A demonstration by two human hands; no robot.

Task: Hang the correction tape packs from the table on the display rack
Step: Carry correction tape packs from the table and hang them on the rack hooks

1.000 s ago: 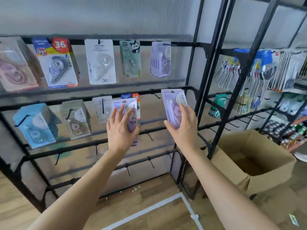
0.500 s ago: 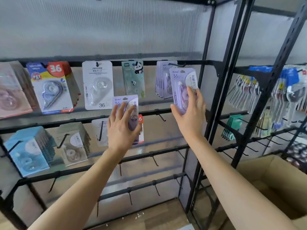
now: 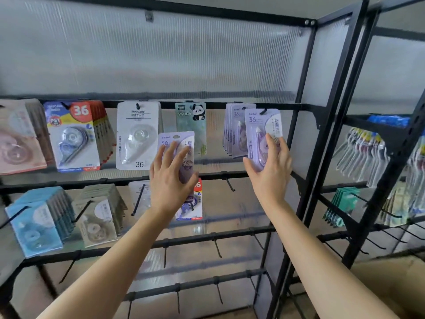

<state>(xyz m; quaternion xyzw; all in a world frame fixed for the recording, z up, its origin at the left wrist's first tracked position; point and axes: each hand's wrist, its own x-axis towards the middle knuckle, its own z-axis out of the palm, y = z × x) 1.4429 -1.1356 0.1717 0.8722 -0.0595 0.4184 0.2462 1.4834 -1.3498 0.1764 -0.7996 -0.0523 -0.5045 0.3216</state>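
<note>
Gripping a lilac correction tape pack (image 3: 262,127) between thumb and curled fingers, the right grip (image 3: 269,166), a bare hand, holds it upright at the top rail of the display rack (image 3: 305,125). The dark tip of a hook (image 3: 263,111) shows at the pack's hang hole. Just to the left, a stack of matching lilac packs (image 3: 232,132) hangs from the same rail.

The left grip (image 3: 171,178) holds a second lilac pack (image 3: 178,141) lower down, in front of the middle rail, with the fingers spread over its face and the thumb round its right edge. This pack is on no hook.

Along the top rail, from the left, hang pink packs (image 3: 16,139), a thick row of blue-and-red packs marked 36 (image 3: 71,134), white packs (image 3: 138,134) and a green panda pack (image 3: 190,116). The middle rail carries light blue packs (image 3: 34,224), beige packs (image 3: 96,217), one white pack (image 3: 140,194) and a red-and-blue pack (image 3: 196,203) partly hidden behind the left wrist. Bare hooks line the two lower rails.

A neighbouring rack (image 3: 395,157) on the right holds blurred hanging goods. A cardboard box (image 3: 388,275) shows at the lower right, its inside out of view.
</note>
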